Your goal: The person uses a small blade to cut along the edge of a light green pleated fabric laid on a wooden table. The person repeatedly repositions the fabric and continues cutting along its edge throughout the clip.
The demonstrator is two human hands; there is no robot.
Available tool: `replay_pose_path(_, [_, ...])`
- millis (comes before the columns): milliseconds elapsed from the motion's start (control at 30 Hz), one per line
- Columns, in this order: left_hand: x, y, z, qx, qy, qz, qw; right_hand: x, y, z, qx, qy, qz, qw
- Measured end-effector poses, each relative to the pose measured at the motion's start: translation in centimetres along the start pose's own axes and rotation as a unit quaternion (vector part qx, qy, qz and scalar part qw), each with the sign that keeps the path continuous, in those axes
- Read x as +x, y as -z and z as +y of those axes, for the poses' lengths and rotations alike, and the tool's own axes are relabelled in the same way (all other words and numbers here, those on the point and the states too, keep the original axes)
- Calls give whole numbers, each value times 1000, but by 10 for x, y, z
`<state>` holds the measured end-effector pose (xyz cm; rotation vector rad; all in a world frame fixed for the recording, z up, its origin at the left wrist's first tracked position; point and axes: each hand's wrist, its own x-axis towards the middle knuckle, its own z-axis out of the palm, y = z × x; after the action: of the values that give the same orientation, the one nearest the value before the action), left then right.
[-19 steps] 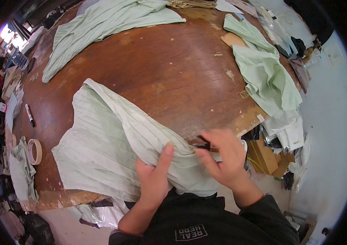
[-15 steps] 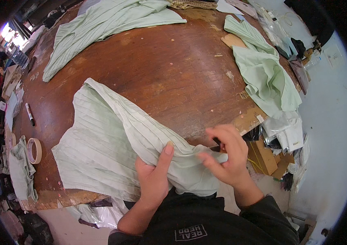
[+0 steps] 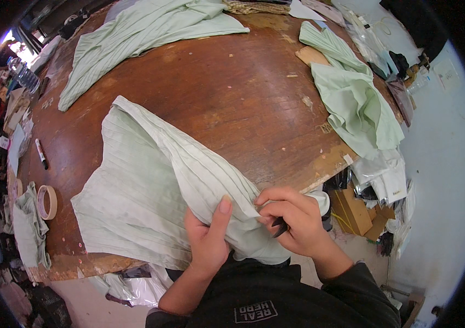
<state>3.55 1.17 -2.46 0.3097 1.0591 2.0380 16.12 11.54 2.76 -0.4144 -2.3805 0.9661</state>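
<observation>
A pale green pleated garment (image 3: 137, 186) lies spread over the near edge of the table, one long edge folded back. My left hand (image 3: 208, 232) grips it at the lower middle, thumb on top and fingers underneath. My right hand (image 3: 292, 218) is closed around a small black tool (image 3: 279, 227), which looks like thread snips, with thumb and index finger at the fabric's folded edge.
The brown wooden table (image 3: 205, 93) carries more green garments (image 3: 145, 24) (image 3: 358, 109) at back and right, a tape roll (image 3: 46, 202), a marker (image 3: 41, 153) and a water bottle (image 3: 25, 76) at left. Bagged items and cardboard (image 3: 352, 210) sit at lower right, beside a white wall.
My right hand has moved down and slightly left, curling its fingers in at the fabric edge, and the black tool has turned downward. The garment's upper fold has shifted slightly up.
</observation>
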Motion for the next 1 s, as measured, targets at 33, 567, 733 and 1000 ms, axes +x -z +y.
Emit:
replay_pose_path(33, [0, 0, -1, -10, 0, -1, 1000, -1, 2, -1, 12, -9, -13, 1000])
replay_pose_path(567, [2, -3, 13, 95, 60, 13, 994, -13, -14, 12, -52, -7, -57, 997])
replay_pose_path(733, [4, -3, 14, 97, 58, 3, 994, -12, -16, 7, -24, 13, -26, 999])
replay_pose_path(1000, [3, -3, 12, 79, 61, 14, 995, 1, 1, 2, 6, -138, -33, 990])
